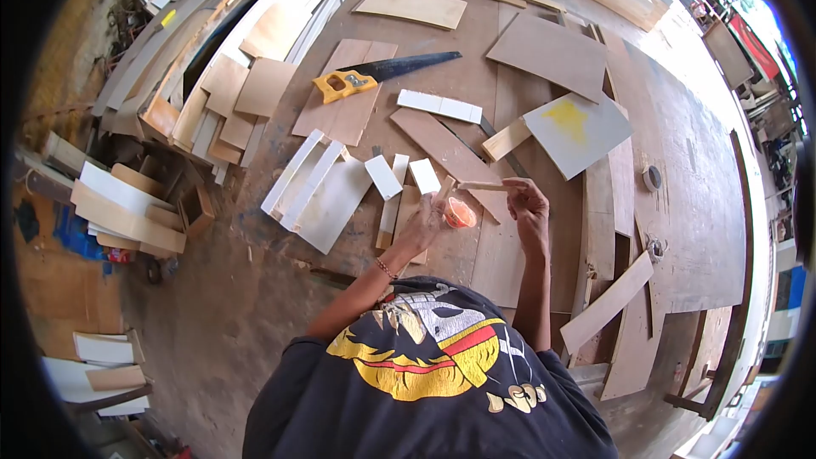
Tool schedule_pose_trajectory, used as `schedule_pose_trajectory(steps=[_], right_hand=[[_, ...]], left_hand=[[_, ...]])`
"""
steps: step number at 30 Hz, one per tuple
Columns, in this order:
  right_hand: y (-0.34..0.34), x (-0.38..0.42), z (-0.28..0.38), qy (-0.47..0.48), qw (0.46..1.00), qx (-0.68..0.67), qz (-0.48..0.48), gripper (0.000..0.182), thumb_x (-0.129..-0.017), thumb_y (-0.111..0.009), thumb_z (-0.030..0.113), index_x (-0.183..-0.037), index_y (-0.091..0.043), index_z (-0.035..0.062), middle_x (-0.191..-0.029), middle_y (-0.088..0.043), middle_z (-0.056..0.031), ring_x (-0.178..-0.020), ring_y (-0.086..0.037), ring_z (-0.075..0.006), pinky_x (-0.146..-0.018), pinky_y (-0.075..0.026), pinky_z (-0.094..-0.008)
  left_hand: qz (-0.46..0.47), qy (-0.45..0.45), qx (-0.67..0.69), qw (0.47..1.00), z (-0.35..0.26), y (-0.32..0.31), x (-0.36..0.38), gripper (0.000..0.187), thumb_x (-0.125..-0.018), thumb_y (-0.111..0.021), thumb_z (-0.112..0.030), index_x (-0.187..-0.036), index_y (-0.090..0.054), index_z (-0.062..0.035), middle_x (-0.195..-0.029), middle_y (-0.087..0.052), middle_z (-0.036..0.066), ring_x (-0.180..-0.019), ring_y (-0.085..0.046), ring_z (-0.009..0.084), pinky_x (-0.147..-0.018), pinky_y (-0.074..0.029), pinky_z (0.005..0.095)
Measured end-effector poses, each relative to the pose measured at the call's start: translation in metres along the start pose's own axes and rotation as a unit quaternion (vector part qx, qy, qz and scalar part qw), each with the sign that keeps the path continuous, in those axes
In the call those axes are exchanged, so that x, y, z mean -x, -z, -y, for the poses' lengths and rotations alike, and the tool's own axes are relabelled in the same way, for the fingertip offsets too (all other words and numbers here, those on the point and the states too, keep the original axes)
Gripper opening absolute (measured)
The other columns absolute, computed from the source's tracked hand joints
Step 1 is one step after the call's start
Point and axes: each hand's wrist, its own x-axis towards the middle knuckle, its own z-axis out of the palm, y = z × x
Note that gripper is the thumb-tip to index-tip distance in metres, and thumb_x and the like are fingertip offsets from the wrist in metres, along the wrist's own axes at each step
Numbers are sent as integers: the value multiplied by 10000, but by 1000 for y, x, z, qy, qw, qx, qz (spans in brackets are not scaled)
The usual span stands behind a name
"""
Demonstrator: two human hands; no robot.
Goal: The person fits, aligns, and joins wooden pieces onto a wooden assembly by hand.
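My left hand [421,225] is closed around a short piece of wood [446,189], which sticks up past the fingers. My right hand [529,204] pinches a thin wooden stick [483,185] that reaches left, its far end right at the wood piece. Below the stick, beside my left fingers, is a small orange-red container [460,212]. Two small white blocks [384,178] [424,176] lie just beyond my left hand. A white-faced wooden frame [327,195] rests on the worktable [486,242] to the left.
A yellow-handled handsaw [344,83] lies on a board further back. A white strip [440,106], a grey board with a yellow stain [578,132] and a brown panel [548,53] lie ahead. Stacked offcuts [246,85] stand left; a curved board [608,304] leans at right.
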Motion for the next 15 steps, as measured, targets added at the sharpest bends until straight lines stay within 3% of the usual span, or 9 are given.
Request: schedule_pose_trajectory(steps=[2, 4, 7, 11, 15], right_hand=[[2, 2, 4, -13, 999, -52, -3, 127, -919, -513, 72, -992, -611, 38, -688, -511, 5, -580, -408, -48, -506, -312, -185], [2, 3, 3, -19, 991, -135, -5, 122, -920, -520, 95, -997, -594, 36, -704, -527, -15, -595, -452, -68, -530, -364, -198], [-3, 4, 1, -10, 982, -190, -15, 110, -913, -531, 89, -988, -578, 22, -726, -538, -14, -619, -480, -67, -545, -388, -199], [-3, 2, -13, 2, 979, -202, -14, 106, -905, -548, 103, -971, -560, 20, -729, -548, -18, -641, -504, -77, -556, -401, -201], [-9, 2, -17, 18, 981, -194, -28, 108, -858, -536, 65, -955, -548, 19, -825, -562, -51, -690, -521, -90, -595, -420, -218]], left_hand=[[-9, -2, -14, 1000, -15, 5, 10, 609, -943, -390, -447, -1298, -322, 43, -1193, -496, 308, -1117, -487, 435, -929, -392, 440], [-57, -58, -115, 990, -30, 11, 18, 447, -940, -446, -362, -1169, -437, 23, -946, -614, 208, -903, -604, 337, -772, -455, 407], [-105, -75, -188, 974, -52, 20, 31, 464, -889, -537, -320, -1174, -501, 43, -1091, -574, 255, -984, -567, 391, -842, -446, 434], [-129, -89, -219, 963, -49, 26, 32, 424, -860, -580, -280, -1137, -543, 40, -1053, -596, 243, -970, -586, 363, -828, -457, 414], [-156, -184, -239, 941, -43, 33, 32, 406, -827, -620, -241, -1122, -566, 33, -1007, -615, 231, -925, -599, 362, -802, -467, 405]])
